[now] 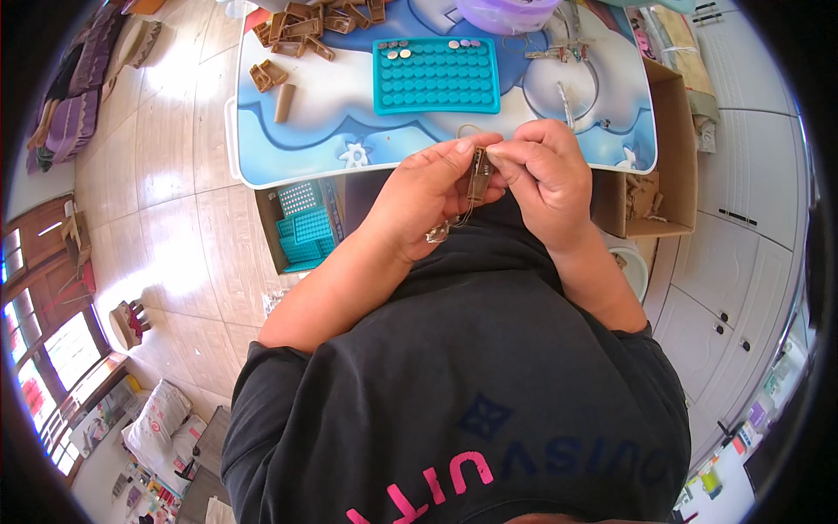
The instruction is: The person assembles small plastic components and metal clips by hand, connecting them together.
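Note:
A small, narrow brown plastic casing (478,179) is held in front of my body, just off the table's near edge. My left hand (419,194) is closed around it, with the thumb near its upper end. Thin cord or wire (469,210) hangs below the casing, and a shiny bit (438,232) shows under the left palm. My right hand (554,183) is pinched, thumb and forefinger touching the casing's upper right end. Whatever sits between those fingertips is too small to make out. Small pale parts show inside the casing.
On the blue-and-white table (319,153) lie a turquoise tray (436,83) with several small discs, a heap of brown casings (305,24), a brown cylinder (285,103) and a metal tool (566,105). A purple container (506,13) stands behind. A cardboard box (672,148) is at the right.

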The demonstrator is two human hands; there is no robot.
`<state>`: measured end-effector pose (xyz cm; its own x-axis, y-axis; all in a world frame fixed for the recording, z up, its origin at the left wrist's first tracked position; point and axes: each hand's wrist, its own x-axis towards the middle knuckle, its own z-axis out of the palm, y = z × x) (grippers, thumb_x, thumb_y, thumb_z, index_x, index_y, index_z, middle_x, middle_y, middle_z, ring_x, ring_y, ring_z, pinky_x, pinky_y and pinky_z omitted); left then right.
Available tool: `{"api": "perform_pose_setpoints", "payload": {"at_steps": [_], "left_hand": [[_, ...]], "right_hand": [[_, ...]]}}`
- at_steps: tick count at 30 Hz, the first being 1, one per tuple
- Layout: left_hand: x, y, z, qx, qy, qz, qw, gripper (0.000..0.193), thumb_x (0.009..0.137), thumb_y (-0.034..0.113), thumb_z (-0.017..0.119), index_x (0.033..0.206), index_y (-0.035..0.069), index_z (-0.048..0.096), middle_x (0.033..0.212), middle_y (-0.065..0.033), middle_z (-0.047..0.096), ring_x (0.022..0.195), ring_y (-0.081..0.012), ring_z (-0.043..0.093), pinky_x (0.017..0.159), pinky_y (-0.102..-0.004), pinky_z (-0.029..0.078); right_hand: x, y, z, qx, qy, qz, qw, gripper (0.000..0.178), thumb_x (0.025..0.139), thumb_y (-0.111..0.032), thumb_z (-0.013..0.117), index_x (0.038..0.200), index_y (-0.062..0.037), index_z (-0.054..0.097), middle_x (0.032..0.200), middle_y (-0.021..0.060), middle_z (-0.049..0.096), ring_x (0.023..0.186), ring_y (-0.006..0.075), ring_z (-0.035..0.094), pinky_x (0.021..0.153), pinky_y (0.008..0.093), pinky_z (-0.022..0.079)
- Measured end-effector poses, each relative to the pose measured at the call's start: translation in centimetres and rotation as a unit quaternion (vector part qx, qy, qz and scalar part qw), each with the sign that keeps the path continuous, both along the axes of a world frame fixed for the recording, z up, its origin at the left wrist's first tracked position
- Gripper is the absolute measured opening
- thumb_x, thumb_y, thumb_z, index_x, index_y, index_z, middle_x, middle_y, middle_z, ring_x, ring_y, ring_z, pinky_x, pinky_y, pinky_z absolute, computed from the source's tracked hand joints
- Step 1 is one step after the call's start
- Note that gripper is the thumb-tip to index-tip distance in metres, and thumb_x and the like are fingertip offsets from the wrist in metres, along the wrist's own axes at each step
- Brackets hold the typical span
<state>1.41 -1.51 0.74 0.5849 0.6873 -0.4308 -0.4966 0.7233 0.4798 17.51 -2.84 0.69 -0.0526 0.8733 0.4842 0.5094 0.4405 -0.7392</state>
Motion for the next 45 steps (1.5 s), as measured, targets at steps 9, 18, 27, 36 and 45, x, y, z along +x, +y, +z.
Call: {"api": "perform_pose_setpoints", "payload": {"at_steps": [9,18,27,36,45], "left_hand": [[-0.3,0.0,0.0,0.041,0.053,-0.025,0.997,0.028,0.095,0.015,0.048,0.118,-0.002,0.052,0.099,-0.0080,0.062,0.088,-0.0160,0.062,0.081,-0.0279,0.051],[-0.6,0.0,-0.3,0.012,0.024,-0.011,1.000,0.024,0.093,0.012,0.050,0.114,-0.001,0.052,0.102,-0.0081,0.060,0.091,-0.0169,0.061,0.084,-0.0305,0.051],[-0.2,0.3,-0.2,0.058,0.084,0.099,0.990,0.023,0.092,0.012,0.052,0.112,0.000,0.052,0.106,-0.0118,0.062,0.093,-0.0161,0.060,0.080,-0.0288,0.051],[-0.7,0.3,0.0,0.179,0.161,0.149,0.959,0.025,0.092,0.012,0.052,0.113,-0.001,0.051,0.112,-0.0157,0.059,0.098,-0.0216,0.060,0.087,-0.0332,0.048],[-1.2,0.7,-0.2,0.114,0.114,0.120,0.980,0.026,0.094,0.017,0.049,0.115,0.001,0.051,0.112,-0.0155,0.059,0.100,-0.0221,0.061,0.084,-0.0334,0.050]], "right_hand": [[-0.1,0.2,0.4,0.056,-0.091,0.010,0.994,0.016,0.066,-0.003,0.070,0.081,-0.0051,0.064,0.076,0.0057,0.056,0.070,0.0245,0.054,0.061,0.0337,0.043],[-0.5,0.4,-0.1,0.049,-0.075,0.032,0.995,0.013,0.069,-0.001,0.069,0.076,-0.0036,0.059,0.076,0.0073,0.057,0.069,0.0255,0.055,0.061,0.0343,0.043],[-1.3,-1.5,0.3,-0.048,-0.063,0.016,0.997,0.031,0.068,-0.014,0.076,0.086,-0.0051,0.053,0.075,0.0078,0.059,0.067,0.0244,0.057,0.061,0.0329,0.044],[-2.1,-2.0,-1.0,-0.237,0.176,0.069,0.953,0.025,0.077,0.004,0.063,0.096,-0.0026,0.047,0.079,0.0047,0.059,0.075,0.0104,0.059,0.068,0.0239,0.046],[-0.8,-1.7,-0.5,-0.288,0.257,0.132,0.913,0.024,0.081,0.005,0.059,0.100,-0.0026,0.047,0.080,0.0037,0.057,0.076,0.0071,0.055,0.071,0.0215,0.043]]}}
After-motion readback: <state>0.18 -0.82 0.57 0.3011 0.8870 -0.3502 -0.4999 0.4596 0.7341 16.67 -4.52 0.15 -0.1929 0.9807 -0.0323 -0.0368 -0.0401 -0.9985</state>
